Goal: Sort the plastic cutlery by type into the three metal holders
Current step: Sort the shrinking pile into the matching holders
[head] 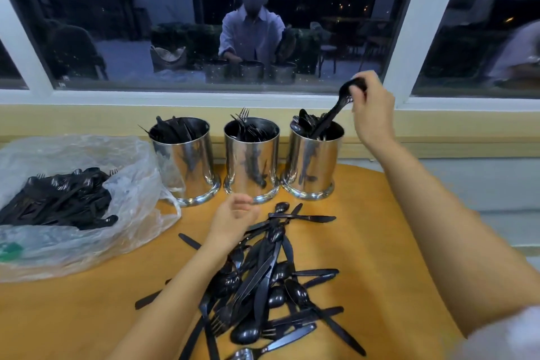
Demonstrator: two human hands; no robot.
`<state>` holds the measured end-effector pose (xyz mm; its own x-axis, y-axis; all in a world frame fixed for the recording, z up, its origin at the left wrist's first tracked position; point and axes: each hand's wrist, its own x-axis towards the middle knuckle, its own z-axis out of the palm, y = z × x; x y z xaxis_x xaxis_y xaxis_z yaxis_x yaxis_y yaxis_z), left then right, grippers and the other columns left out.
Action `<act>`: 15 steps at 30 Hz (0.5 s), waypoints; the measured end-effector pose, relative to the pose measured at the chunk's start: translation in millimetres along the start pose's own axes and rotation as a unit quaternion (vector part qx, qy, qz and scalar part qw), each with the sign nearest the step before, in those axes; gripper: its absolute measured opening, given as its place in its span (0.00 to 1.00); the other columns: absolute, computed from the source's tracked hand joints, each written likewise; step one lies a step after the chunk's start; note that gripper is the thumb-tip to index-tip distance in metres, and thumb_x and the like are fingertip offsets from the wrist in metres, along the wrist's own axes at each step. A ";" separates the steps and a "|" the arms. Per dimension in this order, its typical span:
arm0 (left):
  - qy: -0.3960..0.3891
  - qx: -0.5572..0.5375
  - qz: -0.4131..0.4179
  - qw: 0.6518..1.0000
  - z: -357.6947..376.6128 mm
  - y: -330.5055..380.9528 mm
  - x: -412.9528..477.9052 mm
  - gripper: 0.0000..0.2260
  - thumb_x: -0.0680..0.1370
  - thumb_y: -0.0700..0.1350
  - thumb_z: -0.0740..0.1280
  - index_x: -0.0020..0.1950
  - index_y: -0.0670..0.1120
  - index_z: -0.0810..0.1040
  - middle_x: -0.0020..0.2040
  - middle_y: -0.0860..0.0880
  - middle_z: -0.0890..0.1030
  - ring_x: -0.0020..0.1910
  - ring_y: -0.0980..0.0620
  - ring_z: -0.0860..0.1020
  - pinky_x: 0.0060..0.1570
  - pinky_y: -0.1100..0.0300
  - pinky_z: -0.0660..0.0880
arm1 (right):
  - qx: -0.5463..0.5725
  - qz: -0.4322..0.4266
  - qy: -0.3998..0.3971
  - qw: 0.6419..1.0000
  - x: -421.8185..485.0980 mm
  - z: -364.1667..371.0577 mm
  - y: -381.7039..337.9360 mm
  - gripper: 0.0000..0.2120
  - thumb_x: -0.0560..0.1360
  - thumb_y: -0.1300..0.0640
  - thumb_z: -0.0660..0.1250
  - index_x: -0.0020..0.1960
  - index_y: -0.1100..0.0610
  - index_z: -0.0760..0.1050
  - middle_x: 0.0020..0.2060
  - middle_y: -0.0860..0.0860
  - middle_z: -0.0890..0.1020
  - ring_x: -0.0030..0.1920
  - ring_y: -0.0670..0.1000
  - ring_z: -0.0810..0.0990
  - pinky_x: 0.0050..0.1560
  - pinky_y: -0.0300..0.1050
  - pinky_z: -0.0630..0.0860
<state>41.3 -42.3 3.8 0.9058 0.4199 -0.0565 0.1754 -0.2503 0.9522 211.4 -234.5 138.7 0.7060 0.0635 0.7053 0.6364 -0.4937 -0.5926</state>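
Note:
Three shiny metal holders stand in a row at the table's back. The left holder (187, 168) holds black knives, the middle holder (252, 166) forks, the right holder (314, 165) spoons. My right hand (372, 108) grips a black plastic spoon (333, 114) by its bowl end, above and right of the right holder, with the handle slanting down into it. My left hand (233, 219) hovers with relaxed fingers over the far end of a loose pile of black cutlery (268, 286) on the wooden table, holding nothing.
A clear plastic bag (87, 199) with more black cutlery lies at the left of the orange wooden table (380, 242). A window sill and dark window run behind the holders. The table's curved edge falls away at the right.

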 end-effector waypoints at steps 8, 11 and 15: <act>0.012 0.141 0.046 0.989 8.9 -52.2 33.6 0.03 0.79 0.40 0.68 0.51 0.47 0.76 0.46 0.52 0.78 0.47 0.54 0.76 0.42 0.73 0.70 | -0.216 0.060 -0.258 0.940 19.8 52.0 54.5 0.11 0.81 0.58 0.61 0.62 0.61 0.72 0.54 0.60 0.80 0.55 0.61 0.76 0.55 0.54 0.73; -0.003 0.167 0.053 0.985 11.9 -57.5 36.9 0.03 0.79 0.40 0.68 0.50 0.48 0.76 0.45 0.54 0.78 0.46 0.56 0.75 0.42 0.72 0.70 | -0.222 0.089 -0.325 0.915 17.7 57.5 54.5 0.20 0.78 0.58 0.66 0.69 0.61 0.70 0.60 0.59 0.79 0.62 0.61 0.74 0.66 0.53 0.66; -0.010 0.169 0.056 0.984 10.4 -58.4 37.6 0.05 0.79 0.39 0.67 0.50 0.49 0.77 0.45 0.55 0.78 0.47 0.56 0.76 0.48 0.66 0.72 | -0.173 0.057 -0.241 0.953 16.1 43.1 43.4 0.21 0.78 0.60 0.66 0.70 0.60 0.70 0.62 0.57 0.78 0.63 0.60 0.73 0.66 0.50 0.67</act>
<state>69.1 -21.0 -57.0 0.9333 0.3576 0.0338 0.1897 -0.5707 0.7989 263.8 -217.5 107.6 0.8787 0.3423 0.3327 0.4646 -0.7730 -0.4319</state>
